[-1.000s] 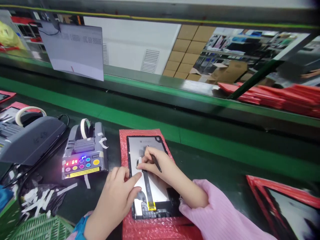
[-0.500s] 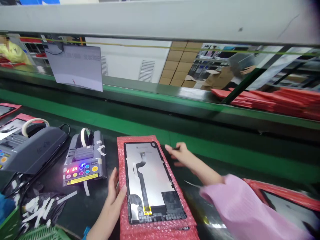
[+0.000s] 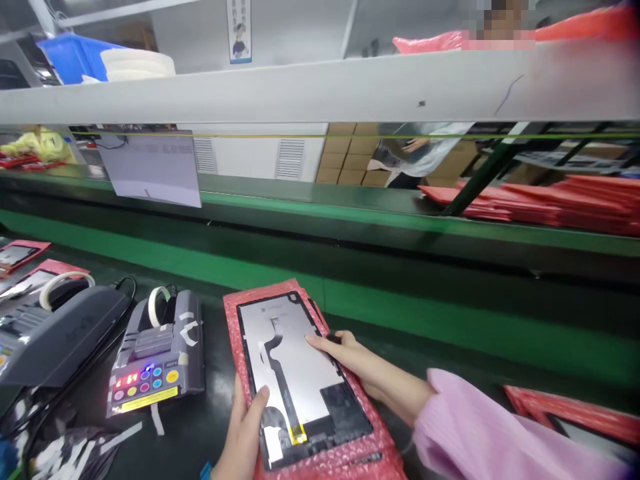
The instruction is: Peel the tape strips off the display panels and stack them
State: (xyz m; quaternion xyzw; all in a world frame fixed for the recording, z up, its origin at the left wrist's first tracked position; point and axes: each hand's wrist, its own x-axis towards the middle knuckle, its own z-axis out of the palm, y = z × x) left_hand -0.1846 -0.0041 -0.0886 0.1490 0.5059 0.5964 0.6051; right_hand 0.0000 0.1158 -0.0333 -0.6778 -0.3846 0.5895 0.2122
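Both hands grip the panel's edges — left hand [image 3: 245, 433] pinching its near-left side, right hand [image 3: 350, 357] fingers flat on its right edge. Display panel [image 3: 295, 373] sits on red bubble wrap [image 3: 240, 310], counter [image 3: 210, 413] beside tape dispenser [image 3: 155, 360]. Flex cable looks taped down — panel not yet moved on.

The scene is evenly lit from above, without hard shadows. The grey back of the panel [image 3: 295, 360] reflects a soft glare. The edges are bent by the wide lens, and the pink sleeve [image 3: 500, 433] is blurred.
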